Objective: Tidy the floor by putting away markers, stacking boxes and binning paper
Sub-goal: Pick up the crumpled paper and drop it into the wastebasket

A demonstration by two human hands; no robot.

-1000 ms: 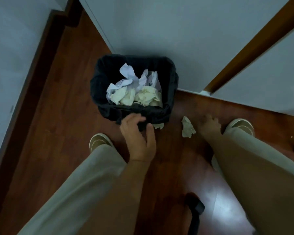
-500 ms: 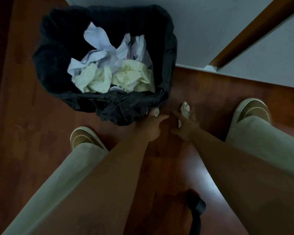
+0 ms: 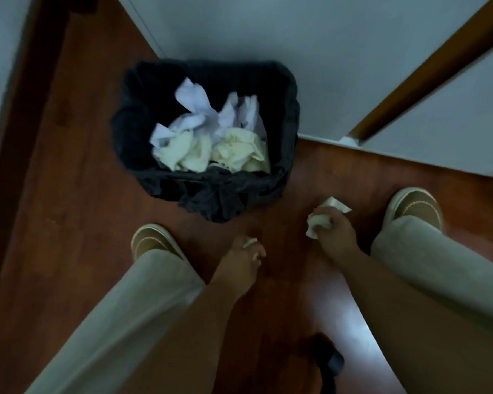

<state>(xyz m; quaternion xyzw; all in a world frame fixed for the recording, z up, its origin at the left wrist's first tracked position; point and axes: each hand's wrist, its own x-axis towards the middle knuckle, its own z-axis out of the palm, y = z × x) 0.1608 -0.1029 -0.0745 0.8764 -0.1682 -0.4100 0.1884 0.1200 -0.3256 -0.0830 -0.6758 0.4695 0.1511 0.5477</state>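
Crumpled cream paper scrap (image 3: pixel 319 221) sits bunched inside the curled fingers (image 3: pixel 329 220) of the right hand (image 3: pixel 336 233), one loose corner poking out toward twelve o'clock. It is held low over the reddish-brown wooden floor (image 3: pixel 77 172), at about four o'clock from the bin. The left hand (image 3: pixel 244 258) has its fingers curled too, pinching a much smaller pale paper bit (image 3: pixel 249 242) at about six o'clock from the bin; the blur hides exactly how the bit is held.

To do this step well, the person would likely keep both grips tight while rising, since the small bit looks easy to drop. Each hand should travel up and over the near rim before letting go, not release from the side. The black bag-lined waste bin (image 3: pixel 143 89) is already heaped, so dropping toward the emptier dark space at its nine o'clock side seems safer than onto the pile, where a ball could roll back out. The liner's slack fold (image 3: pixel 211 200) hangs over the near wall and could snag a low hand.

Counted: two hands, two scraps held, one bin. Inside it lie roughly two cream paper wads (image 3: pixel 211 152) and a bluish-white crumpled tangle (image 3: pixel 199 109) of two or three sheets; the exact number cannot be told. Two tan slip-on shoes (image 3: pixel 151 241) show. No markers or boxes are in view.
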